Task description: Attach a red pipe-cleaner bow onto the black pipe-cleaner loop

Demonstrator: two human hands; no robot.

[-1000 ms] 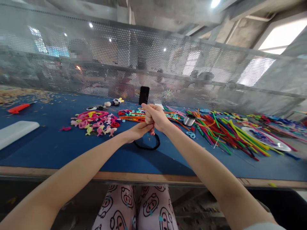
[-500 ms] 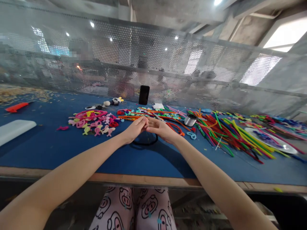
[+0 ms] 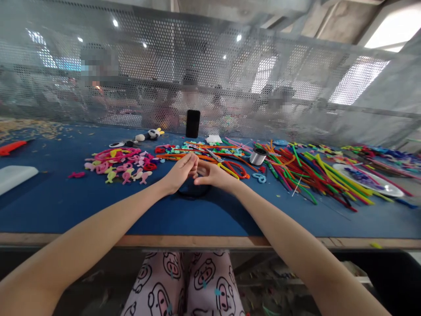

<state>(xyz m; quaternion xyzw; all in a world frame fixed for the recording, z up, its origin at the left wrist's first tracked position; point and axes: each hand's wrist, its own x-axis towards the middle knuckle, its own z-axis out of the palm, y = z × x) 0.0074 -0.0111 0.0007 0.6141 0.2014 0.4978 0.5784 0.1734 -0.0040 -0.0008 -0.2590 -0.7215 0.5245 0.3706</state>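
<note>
My left hand (image 3: 180,174) and my right hand (image 3: 215,176) meet just above the table, fingertips bent together in a pinch. A thin dark loop (image 3: 192,196), like a black pipe cleaner or cord, curves below them. Its upper ends vanish between my fingers, so the exact grip is hidden. Beyond my right hand lie scissors (image 3: 215,156) with yellow handles and orange pipe cleaners (image 3: 241,169). A pile of pink and yellow twisted pieces (image 3: 120,164) rests to the left of my left hand.
A wire spool (image 3: 257,156) stands right of centre, before a heap of coloured pipe cleaners (image 3: 309,175). Farther right is a white plate (image 3: 393,189) with purple pieces. A phone (image 3: 193,123) leans on the perforated screen (image 3: 131,66). An orange-red tool (image 3: 13,148) lies left.
My fingers have shifted slightly, with the right thumb now lower and a little apart from the left hand. The dark loop looks smaller. The whole view has tilted slightly.
</note>
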